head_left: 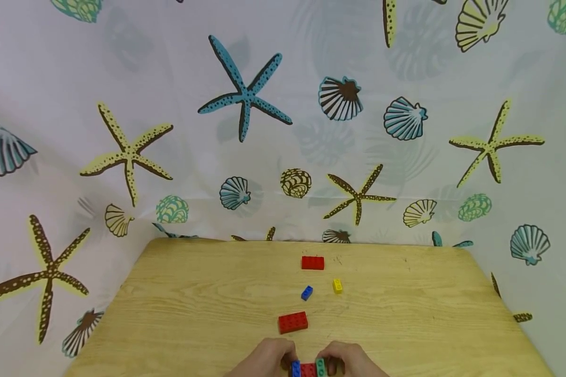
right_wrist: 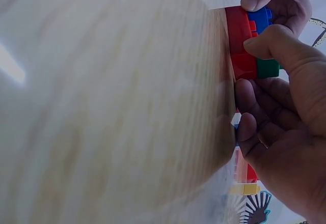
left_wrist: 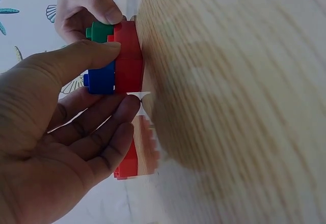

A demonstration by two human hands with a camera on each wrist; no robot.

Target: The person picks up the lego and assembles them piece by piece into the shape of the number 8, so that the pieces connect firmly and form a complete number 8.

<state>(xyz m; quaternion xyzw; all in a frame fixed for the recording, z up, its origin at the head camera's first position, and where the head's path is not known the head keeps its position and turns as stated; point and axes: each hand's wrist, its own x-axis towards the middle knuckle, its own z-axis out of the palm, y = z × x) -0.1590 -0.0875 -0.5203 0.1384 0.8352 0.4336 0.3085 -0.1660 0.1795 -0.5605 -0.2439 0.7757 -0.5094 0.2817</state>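
At the table's near edge, a red toy brick (head_left: 307, 370) carries a blue brick (head_left: 295, 368) on its left end and a green brick (head_left: 320, 367) on its right end. My left hand (head_left: 268, 358) pinches the blue end; in the left wrist view its thumb lies against the red brick's side and its fingers are at the end. From the other side, my right hand (head_left: 351, 359) grips the green end, its thumb on the red brick in the right wrist view. The assembly sits upright at the table surface, studs up.
Just beyond the hands lies another red brick (head_left: 293, 322). Farther back are a small blue brick (head_left: 306, 292), a small yellow brick (head_left: 337, 286) and a third red brick (head_left: 313, 263). A cloth (head_left: 283, 152) printed with shells and starfish hangs around the wooden table (head_left: 193, 303).
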